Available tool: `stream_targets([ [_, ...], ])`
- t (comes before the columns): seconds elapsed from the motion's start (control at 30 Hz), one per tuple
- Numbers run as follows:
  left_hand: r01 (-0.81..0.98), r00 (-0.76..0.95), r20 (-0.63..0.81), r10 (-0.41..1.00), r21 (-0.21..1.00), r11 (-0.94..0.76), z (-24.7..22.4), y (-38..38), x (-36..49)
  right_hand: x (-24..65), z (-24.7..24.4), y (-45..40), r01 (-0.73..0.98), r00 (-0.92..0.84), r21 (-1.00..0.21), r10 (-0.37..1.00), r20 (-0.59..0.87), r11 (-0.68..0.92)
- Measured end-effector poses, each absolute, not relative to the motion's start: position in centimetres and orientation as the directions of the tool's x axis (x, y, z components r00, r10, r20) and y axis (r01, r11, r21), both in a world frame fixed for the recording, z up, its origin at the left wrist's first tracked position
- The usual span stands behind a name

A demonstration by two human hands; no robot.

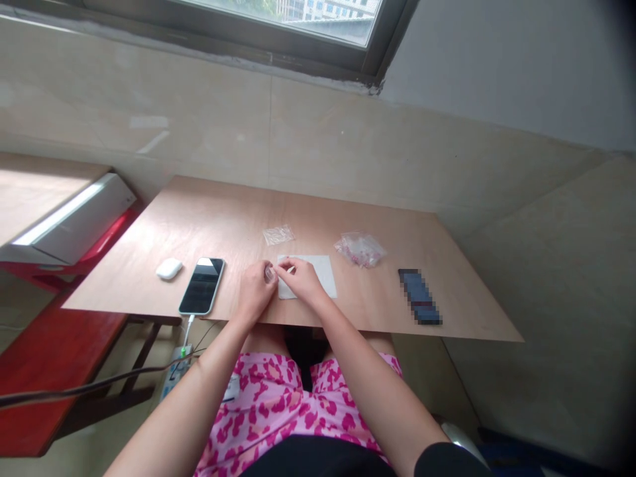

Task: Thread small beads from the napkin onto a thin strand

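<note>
Your left hand (254, 290) is curled closed round a small clear piece (269, 273), so it is the nearer hand. The piece lies at nine o'clock from your right hand (302, 281), close by its fingertips; touching or apart, cannot tell. Right fingers bent inward; whether they grip anything, cannot tell. Piece looks roundish, long axis unreadable. White paper (325, 273) at three o'clock from it.
</note>
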State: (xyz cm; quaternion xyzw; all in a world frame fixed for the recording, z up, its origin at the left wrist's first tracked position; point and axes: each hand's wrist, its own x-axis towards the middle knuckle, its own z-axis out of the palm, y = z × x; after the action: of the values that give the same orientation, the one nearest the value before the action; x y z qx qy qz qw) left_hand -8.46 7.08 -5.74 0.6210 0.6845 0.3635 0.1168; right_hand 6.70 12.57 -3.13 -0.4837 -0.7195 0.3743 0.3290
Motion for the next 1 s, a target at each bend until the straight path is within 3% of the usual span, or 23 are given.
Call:
stream_targets([
  [0.13,0.749,-0.204,0.284,0.937,0.661,-0.037,-5.7,7.2,-8.4,7.2,-3.5,13.4,0.603,-0.23,-0.769,0.969,0.086,0.211],
  [0.3,0.752,-0.192,0.279,0.941,0.658,-0.042,-5.8,7.3,-8.4,6.7,-4.1,14.2,0.815,-0.18,-0.556,0.983,0.026,0.164],
  [0.5,0.781,-0.179,0.267,0.947,0.624,-0.028,-5.9,7.4,-8.4,4.8,-4.3,13.9,0.899,-0.153,-0.409,0.988,0.038,0.155],
  [0.67,0.789,-0.174,0.272,0.946,0.613,-0.031,-5.7,7.3,-8.4,4.8,-4.0,14.3,0.902,-0.13,-0.411,0.991,0.025,0.129],
  [0.8,0.784,-0.182,0.273,0.945,0.62,-0.028,-5.8,7.3,-8.4,5.2,-3.4,13.8,0.811,-0.136,-0.573,0.991,0.014,0.12],
  [0.9,0.778,-0.186,0.272,0.944,0.628,-0.028,-5.9,7.3,-8.4,5.7,-3.2,13.1,0.649,-0.285,-0.713,0.954,0.095,0.265],
  [1.0,0.774,-0.177,0.279,0.944,0.632,-0.042,-6.0,7.3,-8.5,6.7,-3.3,13.3,0.567,-0.413,-0.726,0.897,0.159,0.39],
])
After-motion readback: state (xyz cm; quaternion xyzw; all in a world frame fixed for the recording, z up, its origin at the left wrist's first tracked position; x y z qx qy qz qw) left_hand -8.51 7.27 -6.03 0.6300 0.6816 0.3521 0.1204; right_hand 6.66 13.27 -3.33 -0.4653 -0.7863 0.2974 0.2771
